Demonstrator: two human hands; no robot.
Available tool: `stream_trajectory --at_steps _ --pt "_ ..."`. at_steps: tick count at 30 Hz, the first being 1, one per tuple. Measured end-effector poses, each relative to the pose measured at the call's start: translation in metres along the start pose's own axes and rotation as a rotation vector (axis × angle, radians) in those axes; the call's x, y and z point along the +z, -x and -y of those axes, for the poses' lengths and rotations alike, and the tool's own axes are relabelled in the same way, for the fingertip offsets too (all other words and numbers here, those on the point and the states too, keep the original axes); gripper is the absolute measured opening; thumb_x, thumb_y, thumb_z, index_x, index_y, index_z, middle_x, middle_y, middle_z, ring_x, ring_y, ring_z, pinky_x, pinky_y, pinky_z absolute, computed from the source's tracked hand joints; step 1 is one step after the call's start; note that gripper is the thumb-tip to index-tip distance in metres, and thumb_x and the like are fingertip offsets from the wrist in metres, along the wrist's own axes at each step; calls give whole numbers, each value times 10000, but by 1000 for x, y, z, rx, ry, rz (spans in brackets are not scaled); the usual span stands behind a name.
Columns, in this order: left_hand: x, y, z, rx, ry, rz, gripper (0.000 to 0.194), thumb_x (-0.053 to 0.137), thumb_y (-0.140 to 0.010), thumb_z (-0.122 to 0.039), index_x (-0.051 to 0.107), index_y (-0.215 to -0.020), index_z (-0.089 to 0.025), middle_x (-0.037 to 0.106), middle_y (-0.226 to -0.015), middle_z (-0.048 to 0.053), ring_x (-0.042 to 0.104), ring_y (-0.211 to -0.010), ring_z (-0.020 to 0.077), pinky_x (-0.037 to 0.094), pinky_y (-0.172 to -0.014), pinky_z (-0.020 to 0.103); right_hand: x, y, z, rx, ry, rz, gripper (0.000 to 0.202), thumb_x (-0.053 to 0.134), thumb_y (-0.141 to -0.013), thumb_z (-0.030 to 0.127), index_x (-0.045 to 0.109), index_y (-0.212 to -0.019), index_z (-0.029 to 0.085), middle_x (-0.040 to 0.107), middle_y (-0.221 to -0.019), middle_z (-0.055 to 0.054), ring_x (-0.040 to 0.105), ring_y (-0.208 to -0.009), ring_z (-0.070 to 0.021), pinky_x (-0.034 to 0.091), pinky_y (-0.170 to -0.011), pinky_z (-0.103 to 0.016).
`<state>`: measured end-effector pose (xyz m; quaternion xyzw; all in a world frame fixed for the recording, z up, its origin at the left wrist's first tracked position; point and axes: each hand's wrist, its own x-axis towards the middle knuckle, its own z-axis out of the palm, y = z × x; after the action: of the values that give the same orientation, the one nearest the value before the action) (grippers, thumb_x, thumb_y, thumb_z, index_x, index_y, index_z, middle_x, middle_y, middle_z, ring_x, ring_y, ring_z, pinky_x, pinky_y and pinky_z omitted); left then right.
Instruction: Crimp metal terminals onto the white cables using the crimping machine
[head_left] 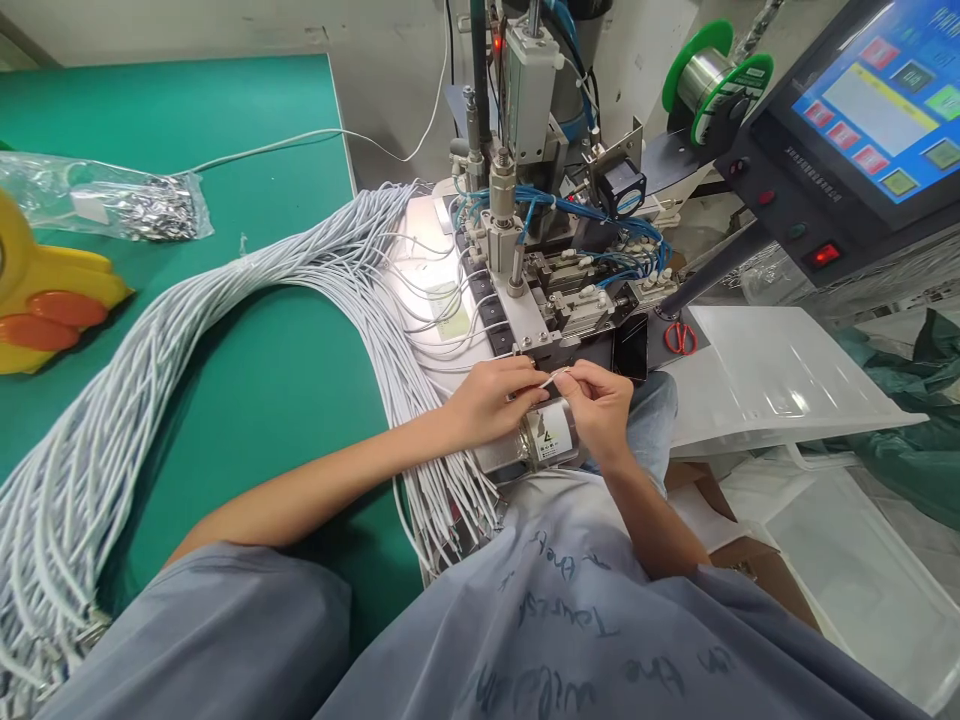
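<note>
My left hand (499, 398) pinches a thin white cable (551, 380) just in front of the machine (525, 290). At the cable's end, the fingertips of my right hand (598, 400) are closed on the same cable. The two hands are a short gap apart. Below them lies a metal part with a white label (551, 432). A large bundle of white cables (367, 300) spreads to the left of my hands, and several single cables run from it to the machine's front edge.
A green table (247, 400) carries a plastic bag of metal parts (161, 208) and a yellow toy (60, 280). To the right are red-handled scissors (680, 339), a white plastic sheet (780, 370), a solder spool (709, 80) and a touch screen (885, 100).
</note>
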<state>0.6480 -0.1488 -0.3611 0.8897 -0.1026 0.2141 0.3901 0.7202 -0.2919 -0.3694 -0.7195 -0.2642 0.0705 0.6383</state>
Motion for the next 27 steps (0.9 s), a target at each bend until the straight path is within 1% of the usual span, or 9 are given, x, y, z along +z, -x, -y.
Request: stream_trajectory --at_steps 3,7,9,11,13,15,17,23,27 --pt "0 -1 -3 -135 137 -16 193 554 -857 -252 674 -761 -136 595 -612 7 529 -554 81 424 -528 190 8 3 -4 11 -58 -56 169 614 -762 297 679 -650 189 413 -525 32 359 -499 -95 286 -470 -255" --pt "-2 -3 -7 -335 500 63 264 568 -848 -337 648 -746 -107 594 -610 10 563 -520 88 468 -510 196 6 2 -6 -21 -65 -20 147 631 -755 301 704 -676 201 462 -528 28 381 -502 -99 311 -482 -257" --pt "-3 -3 -8 -379 592 86 291 564 -848 -363 633 -739 -103 591 -609 12 572 -518 92 480 -512 201 2 1 -6 -27 -45 4 163 631 -756 319 704 -668 203 469 -528 27 380 -500 -99 321 -488 -258" --pt "-3 -3 -8 -344 536 87 303 553 -856 -359 626 -702 -108 577 -588 7 556 -516 87 462 -507 195 0 1 -6 -34 -34 21 179 623 -763 330 701 -665 202 476 -532 24 387 -506 -101 331 -497 -260" --pt "-3 -3 -7 -254 382 59 297 538 -865 -336 637 -690 -119 566 -575 4 524 -522 82 429 -502 192 -3 0 -5 -39 -23 40 187 615 -774 332 702 -676 198 488 -545 17 408 -522 -107 342 -509 -262" --pt "-3 -3 -6 -163 222 13 270 523 -874 -307 661 -723 -131 566 -581 9 500 -543 86 407 -513 198 -6 -2 -5 -34 3 79 185 612 -781 331 709 -703 194 498 -559 13 415 -526 -108 345 -509 -262" --pt "-2 -3 -5 -111 139 -20 247 505 -883 -278 673 -769 -138 578 -600 14 498 -562 92 405 -532 206 -10 -4 -6 -35 34 130 176 617 -781 327 717 -728 193 495 -563 15 405 -515 -102 338 -498 -256" --pt "-5 -4 -2 -82 149 63 240 465 -895 -203 639 -745 -133 576 -581 -2 520 -564 84 413 -551 185 -15 -10 -3 -86 59 183 156 612 -789 290 717 -739 187 483 -565 24 390 -510 -90 324 -493 -246" --pt "-3 0 3 40 -71 98 272 382 -914 -187 639 -855 -120 577 -650 30 514 -574 97 401 -527 195 -17 -13 2 -122 120 220 171 601 -781 249 686 -652 176 352 -493 51 328 -472 -81 308 -487 -248"
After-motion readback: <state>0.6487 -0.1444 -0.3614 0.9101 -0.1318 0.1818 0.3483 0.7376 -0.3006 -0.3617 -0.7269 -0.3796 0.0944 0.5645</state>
